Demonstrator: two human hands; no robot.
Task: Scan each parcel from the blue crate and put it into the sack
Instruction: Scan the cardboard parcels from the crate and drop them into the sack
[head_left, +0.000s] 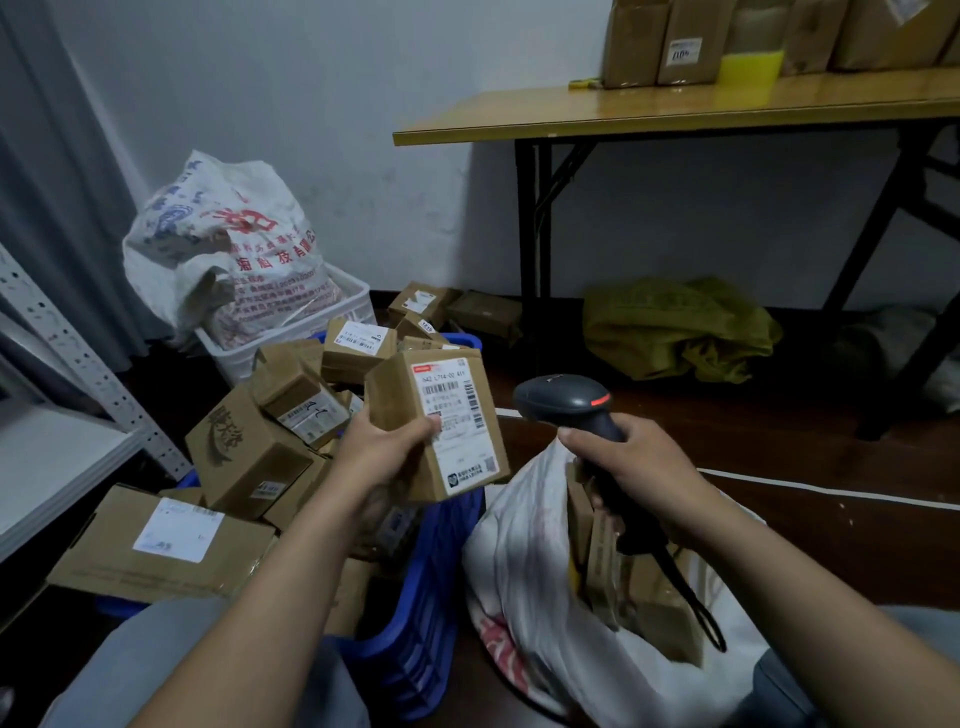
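- Holding a small cardboard parcel (410, 400) above the blue crate (431, 613), the left hand (379, 452) grips its lower corner.
- It looks light and stiff; the edges should give a good hold.
- The right hand (634, 462) wraps around the scanner (566, 400), above the sack (519, 545).

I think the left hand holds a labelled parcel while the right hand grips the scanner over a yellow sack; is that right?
Nearly: the head view shows the sack under the right hand and scanner is white; the left hand does hold the parcel.
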